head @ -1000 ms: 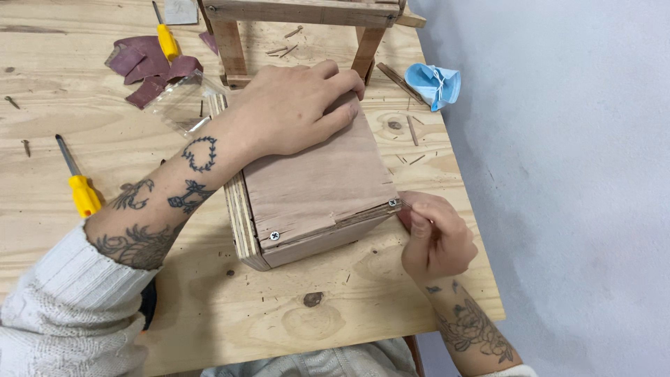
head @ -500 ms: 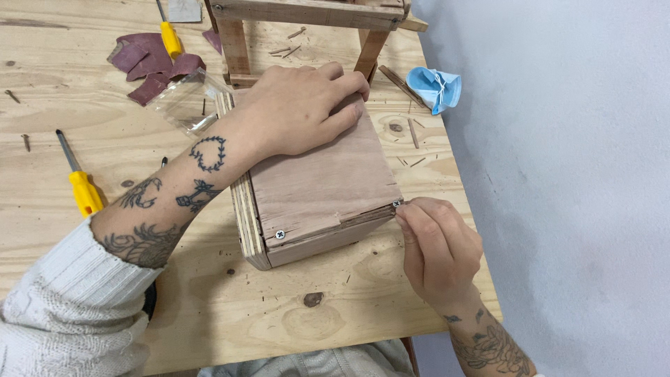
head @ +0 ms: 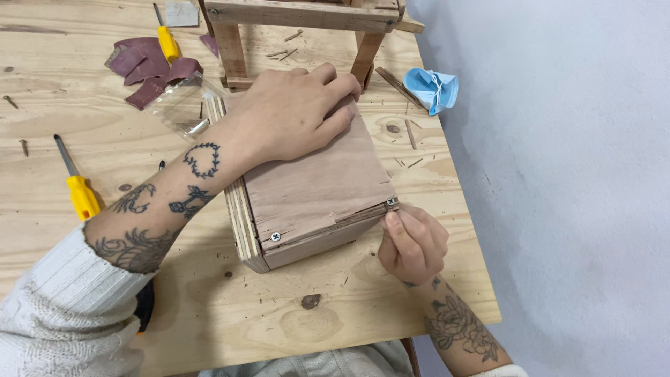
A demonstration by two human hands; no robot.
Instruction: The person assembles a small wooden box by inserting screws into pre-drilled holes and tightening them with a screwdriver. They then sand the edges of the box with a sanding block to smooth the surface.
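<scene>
Since a moment ago the right hand (head: pixel 413 241) has curled tighter, fingertips pinched at the corner screw (head: pixel 391 202) of the brown plywood box (head: pixel 314 192). Flat on the box's top, the left hand (head: pixel 296 112) grips nothing. Left of it on the pale wooden worktop (head: pixel 230 307) lies a yellow-handled screwdriver (head: pixel 77 185).

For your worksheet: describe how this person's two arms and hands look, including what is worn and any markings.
Both hands are bare, without gloves or rings that show. The left hand joins a forearm tattooed with a leafy heart outline and dark floral designs, above a cream ribbed knit sleeve. The right hand joins a forearm with a dark flower tattoo and a cream cuff edge.
</scene>
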